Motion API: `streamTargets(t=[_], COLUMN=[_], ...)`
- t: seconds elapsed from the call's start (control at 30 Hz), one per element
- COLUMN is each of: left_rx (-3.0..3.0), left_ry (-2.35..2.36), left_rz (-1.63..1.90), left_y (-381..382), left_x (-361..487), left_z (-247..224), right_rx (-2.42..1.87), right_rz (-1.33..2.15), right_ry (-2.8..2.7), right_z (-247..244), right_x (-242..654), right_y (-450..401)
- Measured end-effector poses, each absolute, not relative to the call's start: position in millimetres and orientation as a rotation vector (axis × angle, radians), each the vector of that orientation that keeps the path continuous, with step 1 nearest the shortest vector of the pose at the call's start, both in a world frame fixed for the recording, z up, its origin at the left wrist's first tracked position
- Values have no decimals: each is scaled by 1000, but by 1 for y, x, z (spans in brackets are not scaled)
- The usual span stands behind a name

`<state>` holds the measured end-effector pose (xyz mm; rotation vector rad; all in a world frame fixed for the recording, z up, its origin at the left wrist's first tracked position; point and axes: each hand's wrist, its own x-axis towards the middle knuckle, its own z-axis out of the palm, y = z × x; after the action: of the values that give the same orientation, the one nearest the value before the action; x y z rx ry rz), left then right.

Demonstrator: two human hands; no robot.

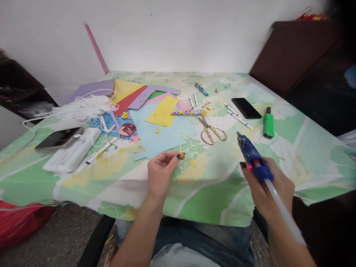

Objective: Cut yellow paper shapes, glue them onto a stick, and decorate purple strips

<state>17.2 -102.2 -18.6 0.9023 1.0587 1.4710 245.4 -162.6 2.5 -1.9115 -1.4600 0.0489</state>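
Note:
Between the thumb and fingers of my left hand [162, 168] is a small yellow paper piece [182, 155], pinched over the near part of the table. My right hand [274, 189] is wrapped round a blue glue gun [254, 157], its nozzle pointing up and away to the left. A red light glows on the gun, and a long clear glue stick [283, 209] sticks out of its back. Gold-handled scissors [210, 132] lie beyond, between both hands. Near my left fingertips a yellow scrap [193, 163] rests on the cloth.
Coloured paper sheets [141, 126] spread across the middle, with a purple decorated strip [186, 112] on them. At left are a tangled white cord [83, 107], a phone [59, 138] and a white power strip [72, 150]. A black phone [246, 108], several markers and a green highlighter [268, 124] lie at right.

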Motion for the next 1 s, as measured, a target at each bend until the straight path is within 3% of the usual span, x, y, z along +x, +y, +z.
streamTargets(t=[0.13,0.27,0.43,0.63,0.8,1.0], left_rx=[891,900,917,923,910,927], left_ry=[1048,1053,1054,1069,1088,1082], left_rz=[1516,1539,1544,1509,1510,1507], left_y=[-108,-112,-116,-119,-121,-121], left_x=[13,9,8,9,2,-1], left_z=[-16,-13,-13,-16,-17,-18], right_rx=[-2191,-2081,-1983,-1729,-1906,-1821], right_rz=[-174,-99,-249,365,387,548], right_ry=[-1821,-1890,-1856,-2151,-2096,-2016], right_z=[3,-1,12,10,7,12], right_x=[287,301,255,174,156,159], right_y=[-139,-128,-133,-121,-109,-109])
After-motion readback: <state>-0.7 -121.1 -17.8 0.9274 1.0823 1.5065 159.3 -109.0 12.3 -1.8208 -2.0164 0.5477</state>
